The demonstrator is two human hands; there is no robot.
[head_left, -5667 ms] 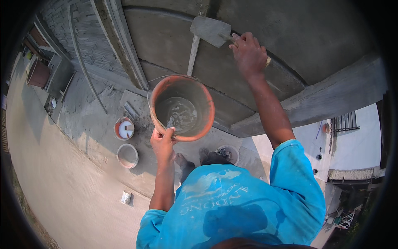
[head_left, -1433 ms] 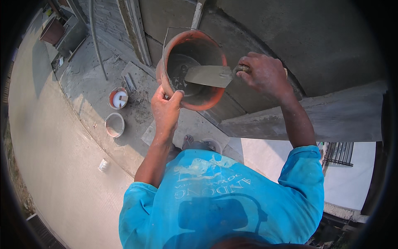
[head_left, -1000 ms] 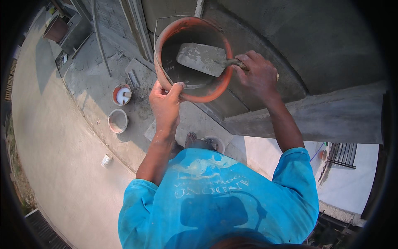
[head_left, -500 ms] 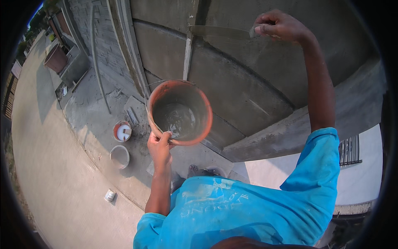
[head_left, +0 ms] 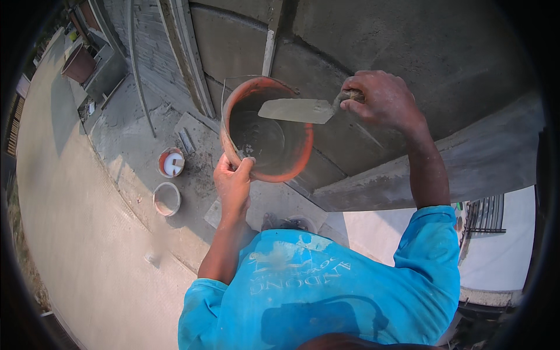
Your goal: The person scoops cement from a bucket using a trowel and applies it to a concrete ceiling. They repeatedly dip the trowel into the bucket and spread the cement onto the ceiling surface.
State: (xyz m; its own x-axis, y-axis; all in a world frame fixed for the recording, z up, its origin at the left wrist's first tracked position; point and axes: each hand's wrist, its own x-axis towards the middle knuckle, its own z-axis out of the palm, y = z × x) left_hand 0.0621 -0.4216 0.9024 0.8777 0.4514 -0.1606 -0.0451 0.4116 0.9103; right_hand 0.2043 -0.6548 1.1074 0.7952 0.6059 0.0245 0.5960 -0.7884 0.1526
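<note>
Fingers of the right hand (head_left: 382, 100) are wrapped firmly round the handle of the trowel (head_left: 296, 111), and its blade hangs right across the mouth of the orange bucket (head_left: 304, 150)! Down below, the left hand (head_left: 234, 184) has the bucket by its near rim, thumb hooked over the edge, the other fingers partly hidden on the outside. Wet grey mix (head_left: 256, 140) lies in the bottom; whether the blade touches the far-side rim, I can't tell.

What does good work call for here? A steady bucket, I'd say, mouth tipped up toward the trowel, because one thumb pinch on a loaded rim could easily twist. Wrist loose, blade kept over the opening, so any drips should fall back inside. And mind that grey wall (head_left: 420, 64) just beyond: a careless swing of the knuckles could scuff it. Calm, short strokes look the safer choice!
</note>
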